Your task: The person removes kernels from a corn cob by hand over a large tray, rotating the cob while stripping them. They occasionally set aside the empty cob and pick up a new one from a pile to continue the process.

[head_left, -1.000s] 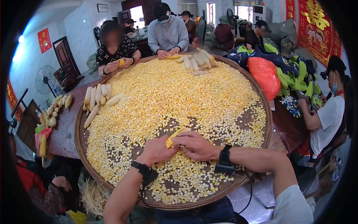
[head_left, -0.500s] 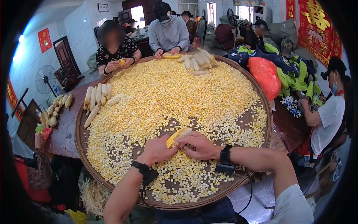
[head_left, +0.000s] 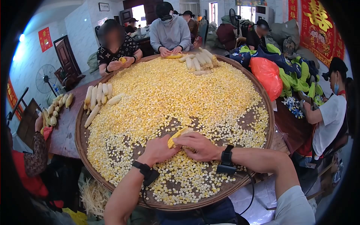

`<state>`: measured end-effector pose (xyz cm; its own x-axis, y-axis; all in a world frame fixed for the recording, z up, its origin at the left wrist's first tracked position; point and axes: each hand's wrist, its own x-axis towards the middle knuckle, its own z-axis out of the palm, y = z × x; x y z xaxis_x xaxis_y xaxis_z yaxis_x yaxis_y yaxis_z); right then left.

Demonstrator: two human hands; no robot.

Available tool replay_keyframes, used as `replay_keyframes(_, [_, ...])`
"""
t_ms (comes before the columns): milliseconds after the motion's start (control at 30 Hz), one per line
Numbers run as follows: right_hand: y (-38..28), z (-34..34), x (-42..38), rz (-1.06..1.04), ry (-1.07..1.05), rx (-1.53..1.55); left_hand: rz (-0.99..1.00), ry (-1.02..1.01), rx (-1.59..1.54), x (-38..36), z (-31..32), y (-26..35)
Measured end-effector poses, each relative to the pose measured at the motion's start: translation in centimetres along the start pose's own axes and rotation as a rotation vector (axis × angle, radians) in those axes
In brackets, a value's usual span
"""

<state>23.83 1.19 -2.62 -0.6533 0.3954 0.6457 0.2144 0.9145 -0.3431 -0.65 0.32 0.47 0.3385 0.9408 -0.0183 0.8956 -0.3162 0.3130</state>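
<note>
A partly stripped corn cob (head_left: 177,137) is between my hands, yellow kernels on one side and a pale bare strip at its far end. My left hand (head_left: 159,150) is closed round its lower part. From the right, my right hand (head_left: 198,145) presses its fingers onto the cob; its thumb is partly hidden. Beneath both hands spreads a layer of loose corn kernels (head_left: 168,90) on a wide round tray (head_left: 79,138) with a raised rim.
Stripped cobs (head_left: 98,97) lie at the tray's left, and another pile of cobs (head_left: 201,60) at the back. Two people across the tray hold corn. Whole cobs (head_left: 54,108) rest on the left table. A red plastic bag (head_left: 265,77) and green shoes (head_left: 300,77) are at right.
My right hand's fingers have shifted slightly on the cob, and the cob stays in place. The person at far left has raised a hand beside the whole cobs.
</note>
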Motion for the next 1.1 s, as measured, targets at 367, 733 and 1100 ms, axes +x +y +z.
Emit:
replay_keyframes(367, [-0.17,-0.11,-0.18,0.064,0.057,0.018,-0.051,-0.041,-0.005,0.03,-0.37,0.4])
replay_keyframes(733, [-0.01,0.04,-0.37,0.093,0.03,0.006,-0.053,-0.015,0.001,0.16,0.1,0.08])
replay_keyframes(1100, [-0.18,-0.04,0.02,0.01,-0.002,-0.01,0.002,0.023,-0.004,0.06,0.3,-0.1])
